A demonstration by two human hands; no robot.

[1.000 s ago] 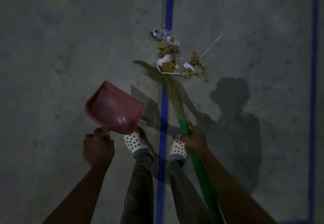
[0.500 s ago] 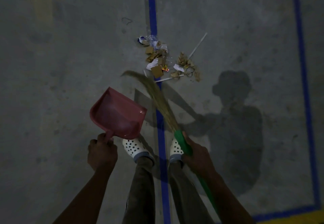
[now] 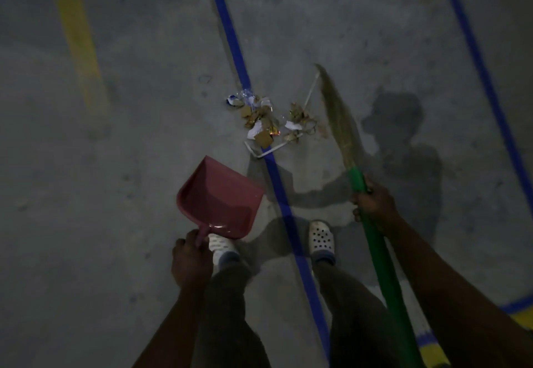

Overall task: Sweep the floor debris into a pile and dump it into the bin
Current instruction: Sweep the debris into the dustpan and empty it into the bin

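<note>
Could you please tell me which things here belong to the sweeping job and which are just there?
Job: broom, held by the right hand; red dustpan, held by the left hand; debris pile.
Just there: blue floor tape, yellow stripe, white clogs.

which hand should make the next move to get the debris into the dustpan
Right, probably. The right hand grips the broom, its bristles just right of the debris pile, placed to sweep it toward the dustpan. The left hand only holds the dustpan, apart from the pile.
</note>
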